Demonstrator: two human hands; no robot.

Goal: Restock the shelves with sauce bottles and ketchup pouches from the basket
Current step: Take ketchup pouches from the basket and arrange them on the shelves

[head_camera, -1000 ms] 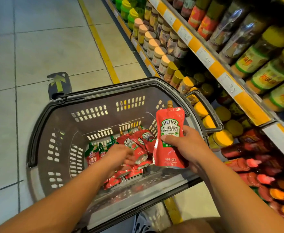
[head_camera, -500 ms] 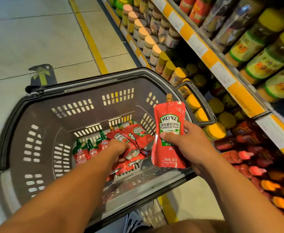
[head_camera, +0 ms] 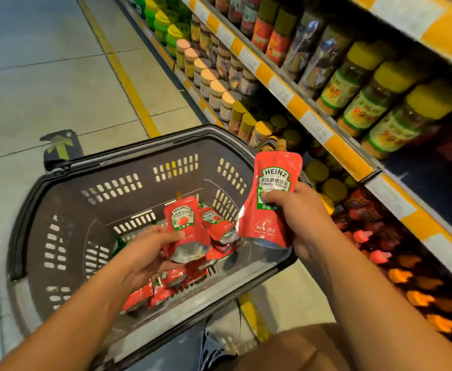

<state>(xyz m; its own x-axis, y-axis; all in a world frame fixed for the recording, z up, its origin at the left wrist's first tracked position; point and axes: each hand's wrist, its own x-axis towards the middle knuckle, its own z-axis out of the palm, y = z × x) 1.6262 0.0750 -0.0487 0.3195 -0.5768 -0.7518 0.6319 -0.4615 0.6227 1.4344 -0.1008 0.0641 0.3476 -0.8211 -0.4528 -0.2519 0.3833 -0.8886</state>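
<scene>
The right hand point(head_camera: 297, 210) is gripping a large red ketchup pouch point(head_camera: 270, 202) upright, thumb pressing on its label, holding it above the basket's right rim, just beside the shelves point(head_camera: 334, 145). The left hand point(head_camera: 150, 253) is pinching a smaller pouch point(head_camera: 184, 228) by its lower part, raising it over the middle of the grey basket point(head_camera: 67, 210). More pouches point(head_camera: 163, 287) are lying heaped against the basket's near wall. Jars point(head_camera: 216, 92) are standing in rows along the shelf edges.
</scene>
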